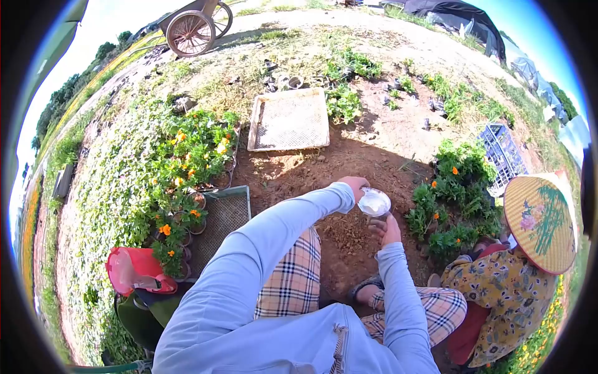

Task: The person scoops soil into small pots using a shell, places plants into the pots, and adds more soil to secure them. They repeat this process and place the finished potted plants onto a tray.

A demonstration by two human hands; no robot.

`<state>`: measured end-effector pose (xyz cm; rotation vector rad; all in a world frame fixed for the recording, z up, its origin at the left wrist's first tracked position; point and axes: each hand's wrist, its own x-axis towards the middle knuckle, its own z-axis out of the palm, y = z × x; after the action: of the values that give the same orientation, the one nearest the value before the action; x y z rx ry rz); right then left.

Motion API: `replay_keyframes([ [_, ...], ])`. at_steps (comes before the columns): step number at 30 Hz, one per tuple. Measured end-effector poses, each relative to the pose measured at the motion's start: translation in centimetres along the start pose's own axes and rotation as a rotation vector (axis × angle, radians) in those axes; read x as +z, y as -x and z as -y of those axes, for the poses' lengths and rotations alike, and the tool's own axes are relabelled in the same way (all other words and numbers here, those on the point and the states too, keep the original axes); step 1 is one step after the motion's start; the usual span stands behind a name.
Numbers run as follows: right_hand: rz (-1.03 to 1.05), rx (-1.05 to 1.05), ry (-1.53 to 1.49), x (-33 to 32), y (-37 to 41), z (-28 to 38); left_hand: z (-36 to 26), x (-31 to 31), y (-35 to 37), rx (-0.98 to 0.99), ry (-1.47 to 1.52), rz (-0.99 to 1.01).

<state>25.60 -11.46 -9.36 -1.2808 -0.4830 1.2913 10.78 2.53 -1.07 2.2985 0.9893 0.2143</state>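
While both hands meet just right of the middle of the frame, a white round container [375, 201] sits between them, its pale, round top facing the camera. Coming from the upper left of it, the left hand [355, 186] has its fingers closed on the rim; from below, the right hand [387, 230] holds the lower edge with darkened fingers, though how tightly they press cannot be told. Beneath the container lies bare brown soil [341, 243], loose and crumbly at the centre of the frame. Light blue sleeves [249, 249] run up from the bottom edge, with plaid trousers [293, 274] showing on either side. Above the hands, toward the upper middle, a pale shallow tray [289, 118] rests on the ground; left of centre, a darker mesh tray [224, 215] stands beside potted plants with orange flowers [187, 149]. More flowering plants [455, 193] fill the right side, near a blue crate [501, 149]. At the lower right crouches another person [498, 299] in a patterned top, under a woven hat [541, 221]. A red bag [140, 271] lies at the lower left, and a wheeled cart [192, 31] stands at the upper left.
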Motion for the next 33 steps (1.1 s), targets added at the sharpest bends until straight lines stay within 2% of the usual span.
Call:
replay_keyframes([
  [2,0.017,0.212,-0.149,-0.3,-0.2,-0.4,-0.9,2.0,0.2,0.025,0.097,0.010],
  [3,0.068,0.177,-0.275,-1.6,-1.0,-1.8,-1.2,2.8,0.8,0.025,0.154,-0.001],
  [4,-0.075,0.143,-0.306,-1.8,-1.7,-2.5,-1.0,3.4,1.6,0.017,0.189,0.023],
  [5,-0.116,0.108,-0.313,-1.2,-0.8,-2.3,-0.7,3.9,2.0,0.010,0.226,0.055],
  [8,-0.068,0.149,-0.201,-1.0,-0.7,-4.2,1.6,5.7,2.4,0.117,0.157,0.118],
  [11,0.027,0.099,-0.122,0.5,-0.6,-4.9,2.8,6.3,3.0,0.039,0.079,0.187],
  [12,0.083,0.067,-0.068,0.0,-1.3,-6.6,3.1,6.6,3.0,0.017,0.090,0.143],
  [15,0.171,0.046,0.048,0.6,-1.7,-8.4,2.1,5.4,3.8,0.046,0.061,0.160],
  [16,0.186,0.050,0.081,1.0,-1.3,-8.4,2.5,5.8,3.4,0.054,0.007,0.218],
  [19,0.149,0.103,0.210,2.0,-0.3,-7.4,3.3,7.0,3.1,0.132,-0.047,0.256],
  [23,0.186,0.139,0.290,2.5,0.5,-6.2,3.7,7.1,2.1,0.144,-0.108,0.286],
  [26,0.186,0.117,0.316,2.4,0.6,-5.5,4.0,7.2,1.8,0.143,-0.027,0.241],
  [29,0.139,-0.008,0.162,1.9,-0.2,-7.0,3.9,6.6,1.5,0.094,0.005,0.254],
  [33,0.121,-0.055,0.052,1.2,-1.3,-8.3,3.9,6.2,1.5,0.069,-0.008,0.255],
])
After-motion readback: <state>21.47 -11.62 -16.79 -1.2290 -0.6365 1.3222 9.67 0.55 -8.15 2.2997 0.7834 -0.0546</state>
